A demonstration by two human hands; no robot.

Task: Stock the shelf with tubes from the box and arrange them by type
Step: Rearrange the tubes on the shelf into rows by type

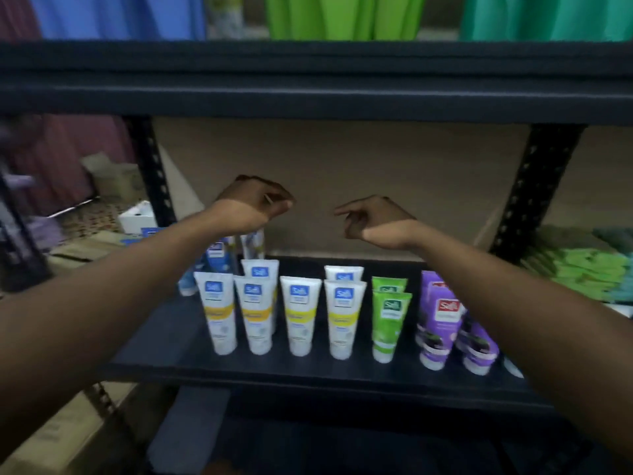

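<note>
Over the dark shelf [308, 373], raised left hand [251, 204], fingers around a tube [255, 243]; right hand [373, 218], fingers loosely curled, empty

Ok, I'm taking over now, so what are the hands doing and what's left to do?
Left hand pinches a white tube by its top, at the back left of the shelf.
Right hand holds nothing.
Done: yellow-banded tubes, green tubes and purple tubes stand grouped.
Left: probably set this one by the blue tubes, then bring more. The box isn't clearly in view.
</note>
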